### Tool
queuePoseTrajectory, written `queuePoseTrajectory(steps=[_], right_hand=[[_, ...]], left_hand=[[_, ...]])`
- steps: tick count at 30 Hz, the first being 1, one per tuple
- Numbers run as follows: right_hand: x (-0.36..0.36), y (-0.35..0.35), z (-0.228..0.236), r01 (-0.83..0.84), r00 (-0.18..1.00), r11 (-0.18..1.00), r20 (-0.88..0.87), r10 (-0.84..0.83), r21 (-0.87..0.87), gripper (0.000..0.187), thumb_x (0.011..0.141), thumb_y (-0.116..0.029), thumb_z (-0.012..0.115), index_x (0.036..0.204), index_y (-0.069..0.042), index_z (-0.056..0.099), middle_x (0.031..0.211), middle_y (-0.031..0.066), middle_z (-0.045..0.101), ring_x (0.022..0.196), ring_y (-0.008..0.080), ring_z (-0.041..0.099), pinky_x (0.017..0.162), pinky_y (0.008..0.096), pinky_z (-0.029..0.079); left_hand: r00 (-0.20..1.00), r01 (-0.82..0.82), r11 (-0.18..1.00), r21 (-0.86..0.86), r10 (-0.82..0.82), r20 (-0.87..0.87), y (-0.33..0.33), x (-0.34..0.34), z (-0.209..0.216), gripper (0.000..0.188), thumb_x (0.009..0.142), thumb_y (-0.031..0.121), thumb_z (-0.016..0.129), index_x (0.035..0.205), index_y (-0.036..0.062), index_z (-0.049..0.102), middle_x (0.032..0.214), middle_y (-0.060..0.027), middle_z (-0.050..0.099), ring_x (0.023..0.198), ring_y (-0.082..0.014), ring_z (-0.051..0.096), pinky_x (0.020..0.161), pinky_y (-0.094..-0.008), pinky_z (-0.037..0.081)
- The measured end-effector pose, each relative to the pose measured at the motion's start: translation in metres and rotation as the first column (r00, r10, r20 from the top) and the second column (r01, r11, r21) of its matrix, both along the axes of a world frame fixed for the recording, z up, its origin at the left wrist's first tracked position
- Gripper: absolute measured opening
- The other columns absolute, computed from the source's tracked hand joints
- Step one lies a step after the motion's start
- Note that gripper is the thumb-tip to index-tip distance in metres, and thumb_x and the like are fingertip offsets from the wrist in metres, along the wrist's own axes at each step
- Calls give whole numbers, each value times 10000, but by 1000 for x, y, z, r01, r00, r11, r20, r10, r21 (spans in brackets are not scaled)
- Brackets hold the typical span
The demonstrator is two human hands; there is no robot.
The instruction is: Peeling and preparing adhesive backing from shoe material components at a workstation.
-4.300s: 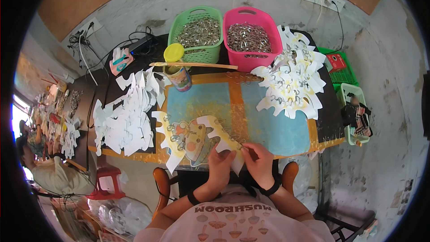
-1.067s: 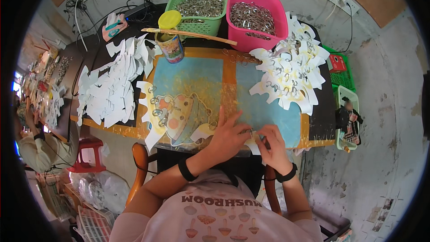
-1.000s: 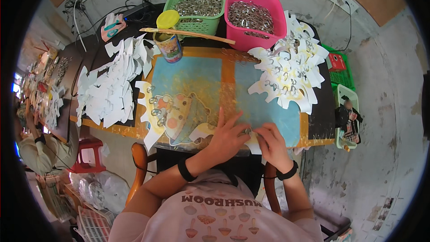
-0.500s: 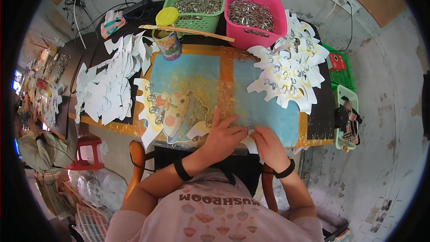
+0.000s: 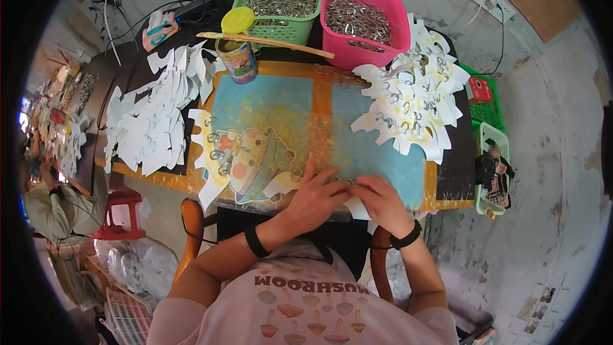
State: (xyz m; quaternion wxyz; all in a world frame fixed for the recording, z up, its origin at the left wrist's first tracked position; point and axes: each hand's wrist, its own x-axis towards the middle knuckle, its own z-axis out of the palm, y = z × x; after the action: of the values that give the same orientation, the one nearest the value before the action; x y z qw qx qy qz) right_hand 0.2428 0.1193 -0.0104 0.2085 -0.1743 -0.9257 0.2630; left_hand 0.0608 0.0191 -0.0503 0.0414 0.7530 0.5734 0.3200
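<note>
My left hand and my right hand meet over the table's near edge, fingertips almost touching. Between them lies a white cut-out piece with a yellow-smeared edge, mostly covered by the left hand. The left index finger points away while its other fingers bend onto the piece. Fingers of my right hand are pinched together beside a small metal ring; its thumb is hidden. To the left rests another white cut-out with several metal rings along its notched edge.
Blank white cut-outs pile up left; ringed, yellow-smeared ones heap right. Behind stand a green basket and a pink basket of metal pieces. A wooden stick lies across an open can. A co-worker's sleeve shows far left.
My right hand has shifted slightly left and away from me, with its fingers drawn closer together. The left hand stays nearly in place. The piles look the same.
</note>
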Motion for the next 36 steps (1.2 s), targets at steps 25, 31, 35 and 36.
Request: queuePoseTrajectory(steps=[25,31,35,36], right_hand=[[-9,-31,-5,366,929,919,-9,-371,-146,143,738,59,632,852,26,552,994,174,520,846,355,556,714,390,487],[-14,-31,3,415,890,853,-53,-453,-315,112,773,54,658,866,14,613,987,115,553,625,177,567,553,275,459],[-13,-28,-8,429,890,838,0,-455,-336,122,766,36,671,851,17,585,970,142,544,695,272,566,581,327,463],[-13,-27,-9,425,894,844,4,-449,-326,114,770,38,663,845,20,578,965,147,541,727,293,564,607,345,464]], left_hand=[[1000,-15,1000,23,16,-22,-2,1,0,219,739,138,661,941,192,724,1100,27,645,1219,-242,503,1100,-714,130],[999,-9,1000,18,9,-31,-3,1,2,223,741,134,651,944,192,723,1119,27,636,1211,-259,504,1093,-723,139],[998,-14,999,35,17,-65,-2,2,1,234,738,135,646,953,187,722,1123,28,630,1207,-261,504,1087,-728,151],[998,-15,999,35,17,-66,-2,2,1,234,738,135,646,953,187,722,1123,28,630,1207,-261,504,1087,-728,151]])
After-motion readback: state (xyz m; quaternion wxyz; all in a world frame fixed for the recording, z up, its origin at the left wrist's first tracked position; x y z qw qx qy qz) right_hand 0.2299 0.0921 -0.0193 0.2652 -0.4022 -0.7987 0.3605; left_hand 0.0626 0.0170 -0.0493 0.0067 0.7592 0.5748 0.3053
